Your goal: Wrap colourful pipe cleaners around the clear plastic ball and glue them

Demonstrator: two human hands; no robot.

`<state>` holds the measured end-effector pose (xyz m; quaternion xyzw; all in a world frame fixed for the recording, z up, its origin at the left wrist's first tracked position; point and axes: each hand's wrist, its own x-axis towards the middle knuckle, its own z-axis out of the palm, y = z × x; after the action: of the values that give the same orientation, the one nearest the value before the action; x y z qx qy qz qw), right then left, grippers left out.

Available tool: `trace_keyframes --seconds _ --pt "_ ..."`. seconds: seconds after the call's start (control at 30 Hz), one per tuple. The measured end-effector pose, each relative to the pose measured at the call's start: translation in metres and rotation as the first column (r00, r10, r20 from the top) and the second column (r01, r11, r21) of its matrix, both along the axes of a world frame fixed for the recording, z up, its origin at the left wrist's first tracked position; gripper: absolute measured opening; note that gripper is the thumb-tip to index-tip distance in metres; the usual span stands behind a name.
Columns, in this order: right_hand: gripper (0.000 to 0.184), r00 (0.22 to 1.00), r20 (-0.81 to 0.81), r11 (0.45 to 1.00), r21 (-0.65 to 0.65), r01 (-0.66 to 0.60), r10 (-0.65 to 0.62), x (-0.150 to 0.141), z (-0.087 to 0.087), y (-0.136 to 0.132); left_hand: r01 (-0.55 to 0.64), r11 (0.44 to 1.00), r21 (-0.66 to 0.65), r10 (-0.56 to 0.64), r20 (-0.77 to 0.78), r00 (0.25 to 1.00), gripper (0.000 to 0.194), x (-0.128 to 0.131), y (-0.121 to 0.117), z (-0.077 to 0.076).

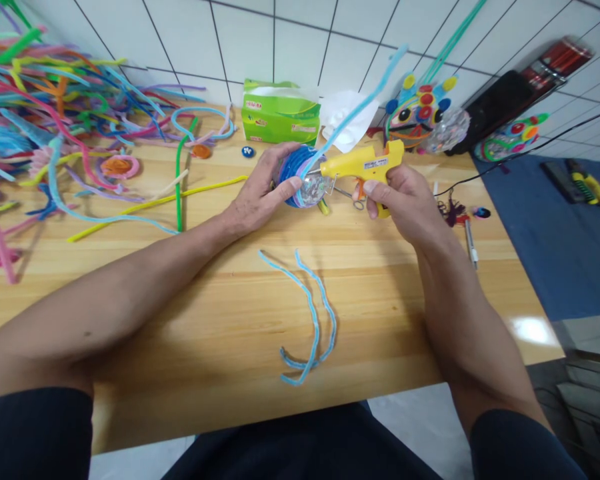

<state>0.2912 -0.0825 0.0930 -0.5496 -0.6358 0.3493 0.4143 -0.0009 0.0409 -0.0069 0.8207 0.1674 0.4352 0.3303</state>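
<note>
My left hand [270,183] is closed around a clear plastic bottle piece [316,189] wrapped in blue and purple pipe cleaners. From its wrapped side a light blue pipe cleaner [363,103] sticks up toward the back right. In my right hand [397,197] is a yellow hot glue gun [363,165], fingers around its handle near the orange trigger. The glue gun's nozzle points left and meets or nearly meets the wrapped edge. Partly hidden behind the glue gun lies a pair of scissors [359,204]. Two bent light blue pipe cleaners [314,320] rest on the table in front of me.
A tangled heap of coloured pipe cleaners [55,113] covers the left side. At the back stand a green tissue pack [280,113], a decorated face craft [413,117] and a dark flask [520,93]. A black cord [525,152] crosses the right; a pen-like tool [471,245] lies there.
</note>
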Motion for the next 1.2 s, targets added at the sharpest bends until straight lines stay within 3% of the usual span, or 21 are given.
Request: trace_keyframes --seconds 1.03,1.2 --pt "0.049 1.0 -0.023 1.0 0.022 -0.006 0.007 -0.0001 -0.0062 0.0023 0.004 0.999 -0.035 -0.003 0.007 1.0 0.08 0.0003 0.0043 -0.0058" --pt "0.051 0.999 -0.021 0.999 0.008 0.04 -0.04 -0.0032 -0.0042 0.0017 0.002 0.999 -0.032 -0.002 -0.004 1.0 0.078 -0.0009 0.0024 -0.0021"
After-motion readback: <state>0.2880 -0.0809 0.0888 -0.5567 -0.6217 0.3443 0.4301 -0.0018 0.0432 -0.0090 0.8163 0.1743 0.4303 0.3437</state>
